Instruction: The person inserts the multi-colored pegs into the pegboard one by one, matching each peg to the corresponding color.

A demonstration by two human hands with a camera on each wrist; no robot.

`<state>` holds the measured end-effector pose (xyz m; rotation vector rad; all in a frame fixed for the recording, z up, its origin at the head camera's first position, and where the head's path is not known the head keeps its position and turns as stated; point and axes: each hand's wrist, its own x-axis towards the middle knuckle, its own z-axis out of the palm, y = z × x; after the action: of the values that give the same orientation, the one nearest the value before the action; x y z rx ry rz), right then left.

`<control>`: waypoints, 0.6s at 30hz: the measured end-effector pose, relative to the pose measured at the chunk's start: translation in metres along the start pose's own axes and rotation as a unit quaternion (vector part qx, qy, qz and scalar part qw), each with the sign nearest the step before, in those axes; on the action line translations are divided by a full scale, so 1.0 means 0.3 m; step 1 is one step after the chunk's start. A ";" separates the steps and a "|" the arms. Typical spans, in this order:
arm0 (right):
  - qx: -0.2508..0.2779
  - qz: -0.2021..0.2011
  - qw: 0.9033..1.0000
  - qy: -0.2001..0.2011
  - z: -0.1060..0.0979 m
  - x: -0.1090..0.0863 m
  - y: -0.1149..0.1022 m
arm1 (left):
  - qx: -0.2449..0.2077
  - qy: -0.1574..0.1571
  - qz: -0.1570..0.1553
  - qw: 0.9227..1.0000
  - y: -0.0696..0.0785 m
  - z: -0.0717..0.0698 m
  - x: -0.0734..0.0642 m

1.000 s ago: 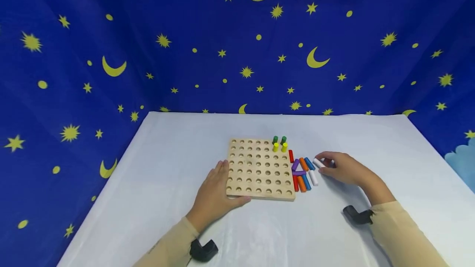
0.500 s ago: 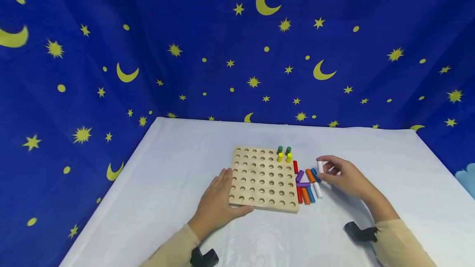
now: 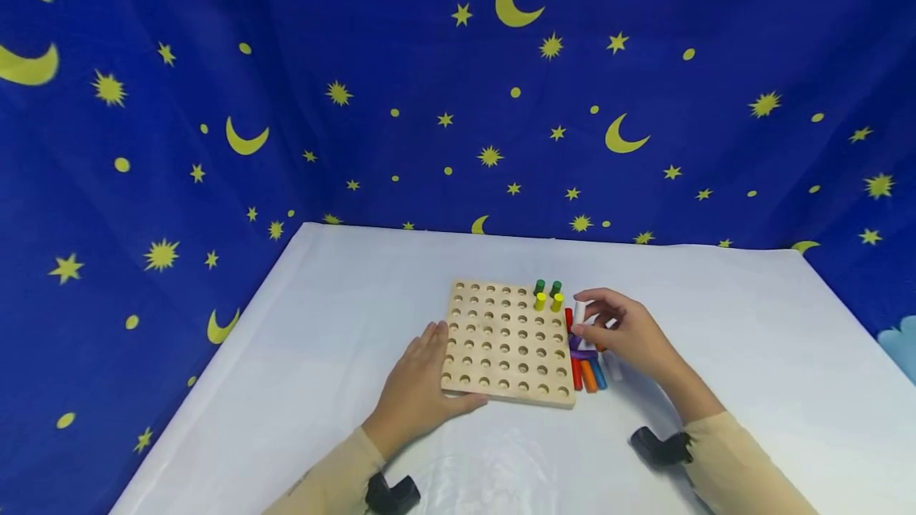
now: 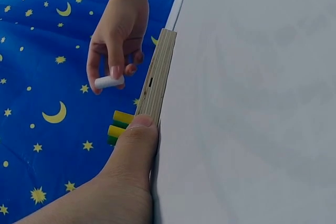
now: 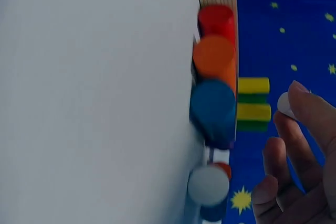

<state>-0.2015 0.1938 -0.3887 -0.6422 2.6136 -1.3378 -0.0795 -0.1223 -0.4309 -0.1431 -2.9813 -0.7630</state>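
A wooden pegboard (image 3: 475,370) with rows of holes lies on the white table. Two green pegs (image 3: 540,287) and two yellow pegs (image 3: 540,302) stand in its far right corner. My left hand (image 3: 411,388) rests along the board's left side, fingers extended, its thumb pressing the front edge. Between thumb and fingertips, my right hand (image 3: 630,332) pinches a white peg (image 3: 580,312), held upright just off the board's right edge. The left wrist view also shows this white peg (image 4: 106,82), raised above the board's level.
Loose pegs lie against the board's right side: red (image 3: 576,374), orange (image 3: 588,377), blue (image 3: 599,374), purple (image 3: 583,354) and another white one, some partly hidden under my right hand. A blue curtain (image 3: 401,205) with moons and stars hangs behind the table.
My right hand picked the white peg off the table, turned it upright and carried it left over the loose pegs towards the board. The left hand stays put on the board. The head view has tilted slightly.
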 end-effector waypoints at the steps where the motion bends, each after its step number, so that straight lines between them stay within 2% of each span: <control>1: -0.001 -0.005 1.000 -0.003 0.007 0.006 -0.002 | 0.000 0.002 0.000 1.000 0.000 0.000 0.000; 12: -0.062 -0.030 0.998 -0.007 0.066 0.081 -0.046 | -0.001 0.006 0.004 1.000 -0.003 -0.003 0.018; 18: -0.065 -0.033 0.997 -0.023 0.096 0.097 -0.052 | -0.003 0.000 -0.007 1.000 -0.004 0.006 0.012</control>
<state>-0.2140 0.1520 -0.3912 -0.7739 2.6808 -1.1612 -0.0833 -0.1222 -0.4327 -0.1225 -2.9838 -0.7744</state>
